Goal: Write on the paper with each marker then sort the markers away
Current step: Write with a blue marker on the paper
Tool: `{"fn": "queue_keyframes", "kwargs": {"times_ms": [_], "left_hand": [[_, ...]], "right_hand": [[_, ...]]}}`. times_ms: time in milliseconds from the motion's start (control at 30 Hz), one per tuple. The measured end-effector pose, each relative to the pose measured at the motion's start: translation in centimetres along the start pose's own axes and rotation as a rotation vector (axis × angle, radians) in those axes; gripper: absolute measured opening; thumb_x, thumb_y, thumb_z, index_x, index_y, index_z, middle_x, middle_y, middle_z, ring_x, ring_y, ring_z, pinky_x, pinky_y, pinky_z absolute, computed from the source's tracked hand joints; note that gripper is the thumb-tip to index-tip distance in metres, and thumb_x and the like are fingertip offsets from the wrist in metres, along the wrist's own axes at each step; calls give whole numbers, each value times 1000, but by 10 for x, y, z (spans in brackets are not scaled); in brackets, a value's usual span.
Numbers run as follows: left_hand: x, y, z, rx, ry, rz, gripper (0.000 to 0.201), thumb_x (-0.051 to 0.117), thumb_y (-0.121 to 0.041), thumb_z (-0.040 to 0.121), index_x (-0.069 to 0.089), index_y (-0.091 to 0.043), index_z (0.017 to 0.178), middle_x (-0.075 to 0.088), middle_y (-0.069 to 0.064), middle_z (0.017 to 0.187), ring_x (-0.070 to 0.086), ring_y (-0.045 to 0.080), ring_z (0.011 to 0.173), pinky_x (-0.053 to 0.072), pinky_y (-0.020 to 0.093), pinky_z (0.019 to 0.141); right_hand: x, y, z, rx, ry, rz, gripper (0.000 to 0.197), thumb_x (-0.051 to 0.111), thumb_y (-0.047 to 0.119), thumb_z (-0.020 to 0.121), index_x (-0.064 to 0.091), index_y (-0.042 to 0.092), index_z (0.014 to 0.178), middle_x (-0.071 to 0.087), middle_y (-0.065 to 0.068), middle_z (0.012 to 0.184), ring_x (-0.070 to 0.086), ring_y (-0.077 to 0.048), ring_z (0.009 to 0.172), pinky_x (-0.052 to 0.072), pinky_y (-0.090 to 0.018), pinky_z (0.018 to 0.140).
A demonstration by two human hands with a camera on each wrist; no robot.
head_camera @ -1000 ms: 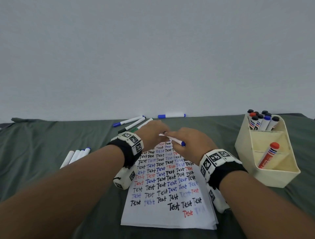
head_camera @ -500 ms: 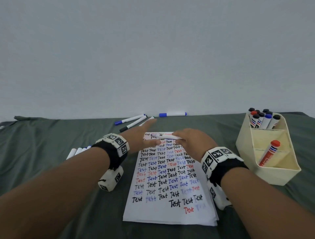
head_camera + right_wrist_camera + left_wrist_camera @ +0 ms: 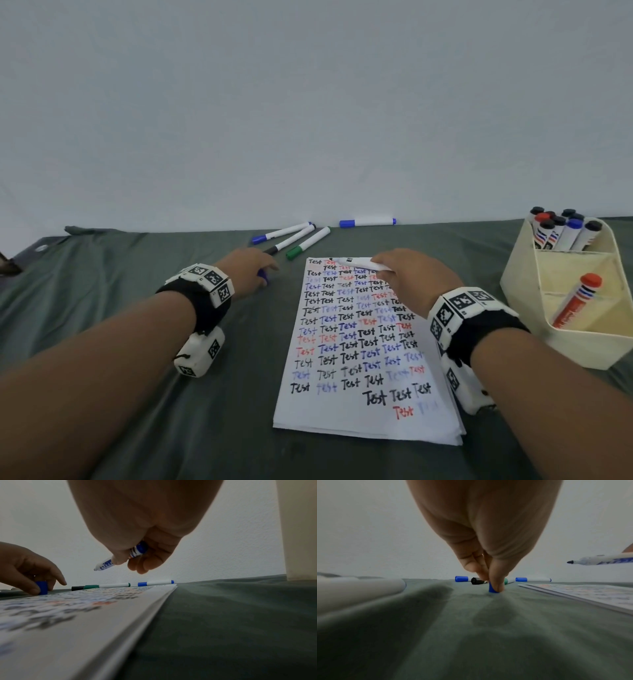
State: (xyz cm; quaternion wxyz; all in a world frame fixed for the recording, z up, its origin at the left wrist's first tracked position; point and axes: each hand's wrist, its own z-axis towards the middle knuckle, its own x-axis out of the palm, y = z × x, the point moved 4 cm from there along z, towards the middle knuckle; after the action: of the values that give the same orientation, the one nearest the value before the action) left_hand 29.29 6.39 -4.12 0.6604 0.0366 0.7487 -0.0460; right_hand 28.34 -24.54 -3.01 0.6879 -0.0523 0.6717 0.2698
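Blue cap (image 3: 492,588) pinched upright on worktop (image 3: 137,308) by left hand (image 3: 251,270); uncapped marker (image 3: 363,264) gripped by right hand (image 3: 412,279), nib toward nine o'clock above paper (image 3: 359,346).

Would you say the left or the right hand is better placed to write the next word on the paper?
Right. The right hand grips the uncapped marker, tip just above the paper. The left hand is off the sheet, pinching the blue cap.

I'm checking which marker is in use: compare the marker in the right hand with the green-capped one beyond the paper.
The held marker is uncapped, tip bare, gripped in the right hand above the paper. The green-capped marker is capped and lies untouched on the cloth. The held marker carries blue print; the green-capped one shows none. Both have white barrels.
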Motion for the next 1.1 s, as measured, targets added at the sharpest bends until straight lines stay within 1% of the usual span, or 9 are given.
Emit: {"fn": "queue_keyframes", "kwargs": {"times_ms": [133, 267, 333, 433, 567, 800, 933, 1000, 1100], "left_hand": [[3, 2, 0, -33, -25, -89, 46, 70, -20, 90, 58, -27, 134, 63, -3, 122, 54, 11, 100, 42, 25, 91], [-2, -12, -6, 8, -186, 64, 52, 64, -55, 88, 57, -34, 135, 59, -6, 133, 51, 19, 121, 43, 37, 104], [-2, -35, -11, 71, -241, 93, 58, 57, -67, 86, 53, -38, 137, 52, -7, 140, 43, 21, 129, 35, 43, 111], [14, -74, -15, 147, -44, 32, 79, 48, -82, 80, 36, -43, 148, 30, -2, 159, 24, 24, 146, 21, 49, 119], [43, -97, -16, 86, 288, 5, 110, 34, -101, 63, -4, -51, 154, -16, 3, 167, -9, 30, 154, 7, 54, 121], [57, -98, -17, 66, 355, 12, 118, 23, -107, 53, -25, -52, 147, -42, 10, 156, -30, 32, 147, -10, 51, 120], [55, -98, -16, 54, 390, -2, 118, 27, -106, 56, -26, -53, 146, -41, 8, 156, -32, 29, 147, -12, 50, 120], [54, -99, -16, 46, 400, -10, 116, 31, -104, 59, -25, -52, 147, -42, 7, 156, -33, 27, 146, -13, 50, 120], [53, -100, -17, 35, 401, -8, 115, 35, -102, 63, -24, -51, 148, -41, 7, 157, -33, 27, 147, -13, 53, 120]], "right_hand": [[1, -1, 0, 4, -4, 4, 27, 48, 29, 106, 59, 26, 130, 63, 3, 120, 58, -18, 106, 45, -31, 87], [1, -3, 3, 16, -35, 0, 18, 45, 28, 106, 59, 29, 119, 64, 3, 106, 58, -15, 87, 42, -30, 71], [0, -4, 2, 11, -71, 23, 27, 42, 25, 107, 53, 31, 131, 64, 3, 109, 61, -18, 89, 50, -35, 75], [1, -6, 0, -1, -95, 6, 42, 39, 22, 108, 41, 37, 147, 54, 4, 107, 60, -21, 88, 53, -38, 77], [2, -10, 2, 9, -126, -11, 38, 41, 22, 107, 48, 34, 143, 50, 2, 112, 59, -22, 83, 53, -40, 74], [-16, -17, 0, 14, -290, 202, 50, 60, 13, 97, 51, 30, 143, 48, 10, 114, 51, -8, 95, 37, -22, 84], [-38, -42, 1, 188, -521, 701, 12, 63, 33, 97, 73, 36, 102, 66, 17, 78, 59, 0, 68, 46, -17, 66], [-38, -54, 5, 324, -629, 991, 18, 64, 42, 95, 73, 27, 88, 62, 9, 59, 54, -7, 49, 46, -20, 51], [-22, -66, 13, 508, -678, 1437, 33, 60, 40, 100, 64, 10, 86, 61, -1, 62, 56, -14, 49, 53, -28, 53]]}}
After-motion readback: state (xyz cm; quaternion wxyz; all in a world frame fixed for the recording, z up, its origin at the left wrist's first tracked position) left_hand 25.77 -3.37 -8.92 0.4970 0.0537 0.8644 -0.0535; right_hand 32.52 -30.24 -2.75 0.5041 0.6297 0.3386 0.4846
